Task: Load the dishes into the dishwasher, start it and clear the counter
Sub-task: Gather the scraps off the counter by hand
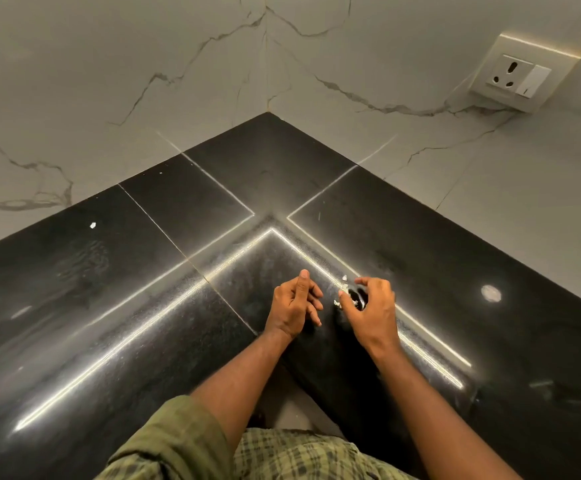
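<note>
Two marble-patterned walls (109,81), pale with thin dark veins, meet in a far corner and fill the upper half of the view. Below them one black polished counter (109,289) wraps the corner in an L shape, its surface showing thin joint lines and bright streaks of reflected light. One round light reflection sits far to the right on the stone.

One cream wall socket plate (521,72) with a single switch is fixed on the right wall, well above the counter.

Two bare forearms reach in from the near edge. One rolled green checked sleeve (174,441) shows at the near left.

The left hand (294,308) hovers near the counter's inner corner edge with its fingers loosely curled and the thumb raised; it grips nothing that can be seen. The right hand (373,306), just beside it and apart from it, has its fingers curved downward over the counter, with its fingertips close to the scraps. Whether it pinches any of them cannot be told.

About three small white scraps (343,288) lie together on the counter by the right hand's fingertips, pale and crumpled-looking, too small to identify. One more white fleck (92,225) lies alone far to the left, well apart from both hands.

No containers are in view.
</note>
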`<state>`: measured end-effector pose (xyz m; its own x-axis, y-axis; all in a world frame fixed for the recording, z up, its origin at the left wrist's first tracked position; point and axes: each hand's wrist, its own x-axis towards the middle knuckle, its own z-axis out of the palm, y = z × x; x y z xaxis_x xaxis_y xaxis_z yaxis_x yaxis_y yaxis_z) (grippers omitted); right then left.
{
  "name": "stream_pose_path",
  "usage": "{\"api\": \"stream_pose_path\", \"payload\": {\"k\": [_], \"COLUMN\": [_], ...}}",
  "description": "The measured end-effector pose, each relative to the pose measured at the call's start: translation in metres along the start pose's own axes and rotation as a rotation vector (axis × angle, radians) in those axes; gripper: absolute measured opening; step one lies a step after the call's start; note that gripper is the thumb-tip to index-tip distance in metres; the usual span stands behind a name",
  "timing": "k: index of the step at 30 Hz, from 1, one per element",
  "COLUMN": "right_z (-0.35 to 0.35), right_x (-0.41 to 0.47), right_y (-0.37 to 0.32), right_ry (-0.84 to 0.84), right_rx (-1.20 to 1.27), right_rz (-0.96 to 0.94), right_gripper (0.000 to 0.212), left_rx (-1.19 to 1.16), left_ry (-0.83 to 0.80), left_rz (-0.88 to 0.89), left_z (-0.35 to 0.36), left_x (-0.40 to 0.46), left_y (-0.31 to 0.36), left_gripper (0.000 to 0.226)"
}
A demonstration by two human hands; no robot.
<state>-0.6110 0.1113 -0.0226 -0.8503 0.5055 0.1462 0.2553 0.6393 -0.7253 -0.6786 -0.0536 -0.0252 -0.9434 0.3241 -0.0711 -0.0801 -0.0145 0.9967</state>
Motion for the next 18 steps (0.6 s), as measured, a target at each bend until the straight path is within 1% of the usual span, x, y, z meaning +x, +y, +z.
{"api": "stream_pose_path", "payload": {"k": [1, 3, 5, 7, 11, 14, 16, 18], "right_z": [0.002, 0.006, 0.010, 0.012, 0.007, -0.002, -0.008, -0.014], "right_x": [0.004, 0.013, 0.019, 0.017, -0.010, -0.032, -0.044, -0.052], "right_y": [0.002, 0.005, 0.006, 0.010, 0.018, 0.028, 0.030, 0.027], "right_ry": [-0.039, -0.242, -0.423, -0.485, -0.470, -0.450, -0.429, -0.329], "right_rx": [-0.039, -0.093, -0.149, -0.185, -0.142, -0.095, 0.031, 0.222], "right_rz": [-0.021, -0.029, -0.109, -0.221, -0.350, -0.383, -0.349, -0.237], "right_gripper": [0.043, 0.061, 0.061, 0.056, 0.051, 0.048, 0.043, 0.039], "left_rx": [0.005, 0.009, 0.011, 0.011, 0.018, 0.024, 0.015, 0.002], "left_ry": [-0.003, -0.002, 0.004, 0.013, 0.027, 0.025, 0.024, 0.025], "left_rz": [0.003, 0.010, 0.015, 0.016, 0.023, 0.027, 0.029, 0.024], "left_z": [0.000, 0.000, 0.000, 0.000, 0.000, 0.001, 0.000, 0.001], "left_x": [0.000, 0.001, 0.001, 0.002, 0.004, 0.006, 0.006, 0.005], "left_y": [0.000, -0.001, -0.002, -0.002, -0.004, -0.006, -0.006, -0.006], "left_gripper": [0.077, 0.078, 0.079, 0.080, 0.079, 0.075, 0.074, 0.074]}}
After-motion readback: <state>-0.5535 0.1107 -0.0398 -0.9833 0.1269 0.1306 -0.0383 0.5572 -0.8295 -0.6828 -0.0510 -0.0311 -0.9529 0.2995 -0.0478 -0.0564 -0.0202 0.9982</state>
